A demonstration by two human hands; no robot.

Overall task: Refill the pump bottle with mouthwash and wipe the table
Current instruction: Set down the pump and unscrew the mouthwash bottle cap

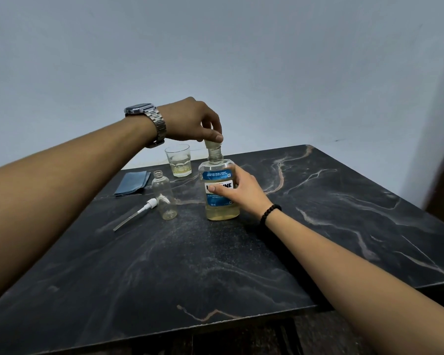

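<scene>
Head view shows the mouthwash bottle (219,190) upright on the dark marbled desk (318,226), right hand (241,192) wrapped round its labelled body to steady it. The left hand (192,121) comes from above, fingertips pinching the cap (213,144) at the neck; whether the cap is going on or coming off cannot be read from 1 frame. Just left stands the empty pump bottle (164,197), open-mouthed, with its pump head (139,212) lying beside it on the desk. Behind are a glass (178,161) holding a little yellowish liquid and a folded blue cloth (133,183). Judged from the empty pump bottle, the refill is barely begun: next the cap must come free, then a careful pour into a narrow neck.
</scene>
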